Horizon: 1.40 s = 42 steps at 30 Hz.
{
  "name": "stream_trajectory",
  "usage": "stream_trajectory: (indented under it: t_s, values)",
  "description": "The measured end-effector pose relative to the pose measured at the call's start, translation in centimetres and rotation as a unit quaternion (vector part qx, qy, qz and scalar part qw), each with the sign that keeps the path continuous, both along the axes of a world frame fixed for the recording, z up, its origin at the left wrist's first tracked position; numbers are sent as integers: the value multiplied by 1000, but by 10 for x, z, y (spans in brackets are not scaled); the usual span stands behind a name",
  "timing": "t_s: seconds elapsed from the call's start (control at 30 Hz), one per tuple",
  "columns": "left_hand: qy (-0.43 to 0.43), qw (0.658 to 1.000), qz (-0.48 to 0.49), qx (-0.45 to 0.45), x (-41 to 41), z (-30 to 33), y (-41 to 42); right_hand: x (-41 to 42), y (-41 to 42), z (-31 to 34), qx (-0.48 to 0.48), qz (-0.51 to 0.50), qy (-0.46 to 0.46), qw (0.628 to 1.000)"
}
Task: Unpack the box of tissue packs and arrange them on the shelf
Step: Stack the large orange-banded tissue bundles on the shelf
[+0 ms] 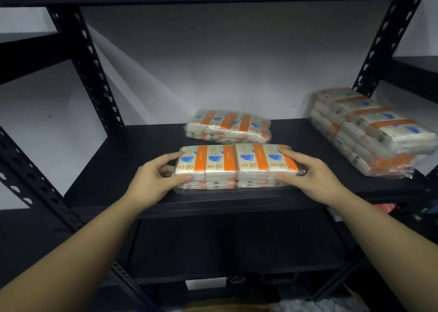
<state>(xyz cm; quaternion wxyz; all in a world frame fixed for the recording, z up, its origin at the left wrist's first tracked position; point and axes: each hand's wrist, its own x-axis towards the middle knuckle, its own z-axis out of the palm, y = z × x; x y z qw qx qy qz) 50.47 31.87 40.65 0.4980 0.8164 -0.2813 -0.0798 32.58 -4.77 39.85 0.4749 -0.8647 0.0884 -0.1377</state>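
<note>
At the lower centre of the frame, the left hand (155, 177) and the right hand (310, 173) grip the two ends of a clear-wrapped bundle of cream tissue packs with orange bands (235, 166), thumbs on its near face and fingers curled over its top. It sits near the front edge of the black metal shelf (132, 169). Behind it lies a second, smaller bundle (227, 125). At right stands a taller stack of bundles (369, 131).
</note>
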Motion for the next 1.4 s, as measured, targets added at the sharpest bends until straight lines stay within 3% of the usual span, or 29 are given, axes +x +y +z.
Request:
stream_trajectory:
  t_s: [0.27, 0.53, 0.9, 1.03, 1.13, 1.4]
  values:
    - [15, 999, -2, -28, 5, -4, -4, -1, 11, 4, 18, -40, -14, 999]
    - [-9, 998, -62, 11, 25, -3, 13, -9, 14, 11, -81, -56, 33, 995]
    - [75, 989, -97, -82, 42, 8, -11, -8, 6, 29, -55, -108, 2, 993]
    - [93, 980, -91, -150, 45, 36, -50, -21, -18, 60, -41, -133, -35, 990]
    - [70, 979, -112, -152, 49, 62, -93, -39, -43, 85, -55, -148, -73, 985]
    - [17, 973, -147, -175, 53, 106, -245, -88, -101, 127, -119, -302, -124, 938]
